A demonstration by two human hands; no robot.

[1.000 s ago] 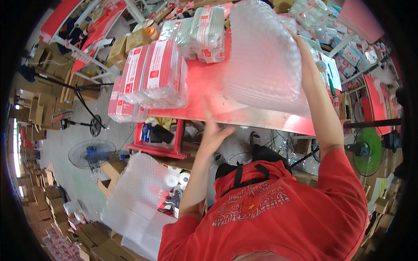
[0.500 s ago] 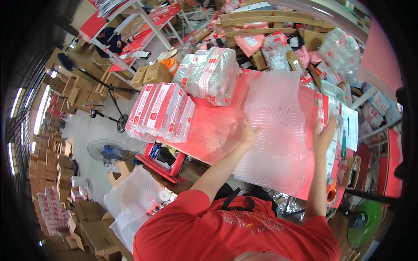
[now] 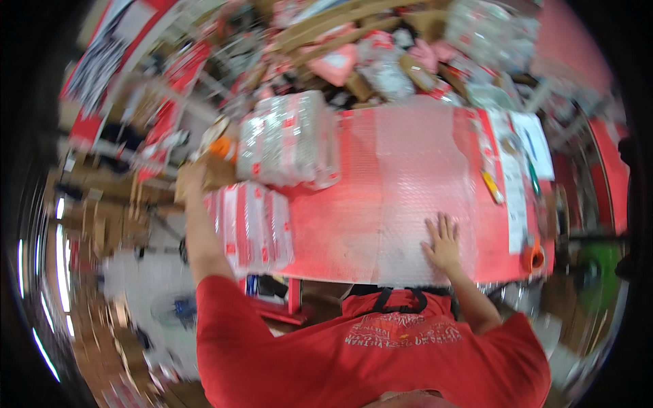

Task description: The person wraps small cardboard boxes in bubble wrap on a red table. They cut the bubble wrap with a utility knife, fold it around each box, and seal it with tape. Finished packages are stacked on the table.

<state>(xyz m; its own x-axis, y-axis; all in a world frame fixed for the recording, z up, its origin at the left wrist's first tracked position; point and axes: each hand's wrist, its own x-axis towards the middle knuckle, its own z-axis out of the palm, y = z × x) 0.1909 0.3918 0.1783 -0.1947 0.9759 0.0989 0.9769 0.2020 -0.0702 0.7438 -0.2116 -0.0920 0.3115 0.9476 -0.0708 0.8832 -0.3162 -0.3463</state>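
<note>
A sheet of clear bubble wrap lies flat over the red tabletop. Pressed on its near right part is my right hand, open with the fingers spread. My left hand reaches past the table's left end to a small brown cardboard box. Motion smears its fingers, so their grip does not show. Below that arm, bubble-wrapped parcels with red-and-white tape stand side by side. Behind them sits a larger bubble-wrapped bundle.
Along the right side lie a yellow utility knife, a slim green tool, paper sheets and an orange ring-shaped item. Parcels pile up beyond the far edge. A floor fan stands at the lower left.
My left hand has gone from the bubble wrap to the cardboard box at the left. My right hand has come from the table's right side onto the wrap. The yellow knife now shows. The view has turned.
</note>
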